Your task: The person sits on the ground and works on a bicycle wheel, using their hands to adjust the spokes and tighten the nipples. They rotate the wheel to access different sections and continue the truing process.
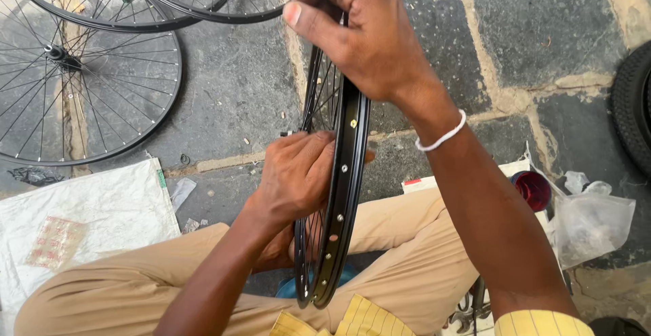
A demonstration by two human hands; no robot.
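The person sat with knees apart and held a black bicycle wheel rim (pixel 342 173) upright on edge between the thighs, its low end down near the lap. The right hand (pixel 363 34) was closed over the far, upper arc of the rim, thumb pressed along the edge. The left hand (pixel 298 176) was curled narrow around the spokes (pixel 319 99) on the rim's left side, fingers gripping at about the middle; whether a small tool lay under those fingers could not be told.

To do this well, I judged that the upper hand should keep the rim steady and plumb so it did not rock, while the lower hand worked one spoke at a time with short, even turns, the rim rotated in small steps and kept braced against the legs.

The rim was smooth, painted metal with a double wall and a row of pale round eyelets along its inner channel. The spokes were thin, bright wire. A white band (pixel 442 136) circled the right wrist. The trousers (pixel 407 268) were tan cloth. The floor (pixel 556 31) was rough dark stone slabs with sandy joints. Far left lay a finished spoked wheel (pixel 88 85) flat on the floor, with more rims beyond. A white woven sack (pixel 81 221) lay near left, and a crumpled clear plastic bag (pixel 593 221) and a red round lid (pixel 532 188) lay at right.
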